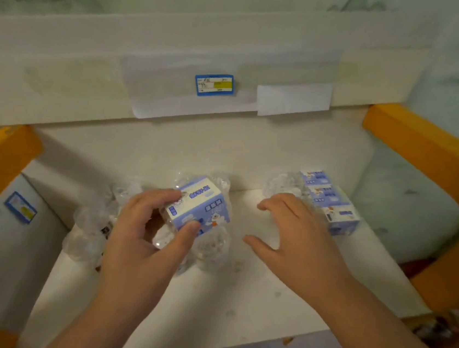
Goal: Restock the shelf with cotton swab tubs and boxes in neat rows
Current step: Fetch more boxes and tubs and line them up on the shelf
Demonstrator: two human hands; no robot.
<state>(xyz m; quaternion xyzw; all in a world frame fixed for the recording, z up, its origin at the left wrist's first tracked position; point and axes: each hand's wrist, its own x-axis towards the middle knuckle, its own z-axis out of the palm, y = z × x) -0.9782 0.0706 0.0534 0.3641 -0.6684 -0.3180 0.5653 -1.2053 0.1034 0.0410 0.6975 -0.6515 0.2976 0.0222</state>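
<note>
We see the white shelf (251, 299) nearest. At its centre the left hand (144, 230) pinches a blue-and-white box (200, 206), thumb and fingers curled round it, clear tubs (94, 224) lying at 9 o'clock. At 3 o'clock the right hand (292, 235) hovers, fingers spread, holding nothing. Further, at 2 o'clock, a row of boxes (331, 202). Farthest, at 12 o'clock, a blue price tag (214, 84).

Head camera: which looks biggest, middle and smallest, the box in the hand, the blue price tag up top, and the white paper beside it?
1. Box, held by the left hand; it is nearer the camera, so it may only look bigger.
2. White paper.
3. Blue price tag.
</note>
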